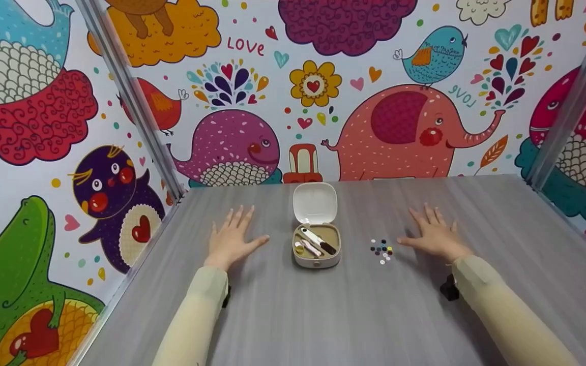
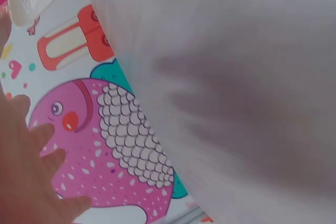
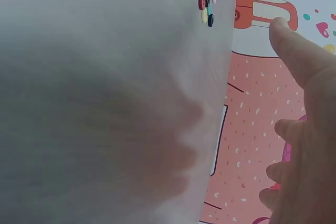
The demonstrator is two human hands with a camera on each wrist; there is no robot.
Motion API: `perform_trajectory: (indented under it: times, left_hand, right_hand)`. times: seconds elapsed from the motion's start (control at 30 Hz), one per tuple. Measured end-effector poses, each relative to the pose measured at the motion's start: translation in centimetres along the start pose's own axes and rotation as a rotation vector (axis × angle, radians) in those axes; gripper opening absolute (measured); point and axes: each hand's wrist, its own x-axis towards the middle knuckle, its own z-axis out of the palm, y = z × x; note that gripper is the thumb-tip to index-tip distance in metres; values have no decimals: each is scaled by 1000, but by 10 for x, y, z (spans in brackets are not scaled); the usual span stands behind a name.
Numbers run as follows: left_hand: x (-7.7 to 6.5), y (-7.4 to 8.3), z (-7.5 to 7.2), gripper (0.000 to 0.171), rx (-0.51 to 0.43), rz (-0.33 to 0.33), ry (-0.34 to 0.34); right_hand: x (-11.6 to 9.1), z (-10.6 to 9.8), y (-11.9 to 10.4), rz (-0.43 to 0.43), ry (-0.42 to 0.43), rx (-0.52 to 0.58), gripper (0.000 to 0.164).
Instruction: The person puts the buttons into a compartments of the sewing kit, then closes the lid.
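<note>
A small white box [image 1: 317, 263] stands on the grey table, its lid [image 1: 315, 203] tipped back. Inside lie a slim white-and-dark tool [image 1: 316, 239], a shorter pale piece [image 1: 311, 248] and a yellowish round piece [image 1: 299, 247], kinds unclear. Left of the box my left hand [image 1: 232, 241] spreads its fingers and holds nothing. To the right, small round buttons [image 1: 378, 252] in several colours lie loosely together. Just beyond them is my right hand [image 1: 435, 239], fingers spread and holding nothing. Both wrist views show the hands' shadows on the table, apart from the fingers.
Behind the grey table [image 1: 283, 315] rises a wall [image 1: 252, 76] printed with cartoon animals. Metal posts [image 1: 135, 101] stand at its left and right corners. More printed panels flank both sides.
</note>
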Motion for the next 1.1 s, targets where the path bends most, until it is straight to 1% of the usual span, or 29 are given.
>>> perform_trajectory:
  times: [0.17, 0.37, 0.5, 0.63, 0.7, 0.93, 1.1]
  left_hand:
    - [0, 12, 5, 101, -1, 25, 6]
    - [1, 24, 12, 104, 19, 50, 4]
    - [1, 29, 17, 106, -2, 63, 4]
    - [1, 35, 21, 105, -60, 73, 6]
    - [2, 38, 23, 105, -82, 75, 2]
    - [0, 48, 31, 108, -131, 67, -29]
    - [-1, 53, 37, 112, -153, 75, -40]
  right_hand:
    - [1, 6, -1, -17, 5, 7, 97]
    - [2, 12, -5, -51, 44, 17, 82]
    - [3, 15, -8, -72, 56, 23, 75]
    - [3, 17, -10, -76, 53, 27, 70]
    - [4, 19, -10, -71, 42, 47, 68]
    - [4, 29, -13, -98, 46, 207, 56]
    - [4, 34, -15, -87, 51, 250, 49]
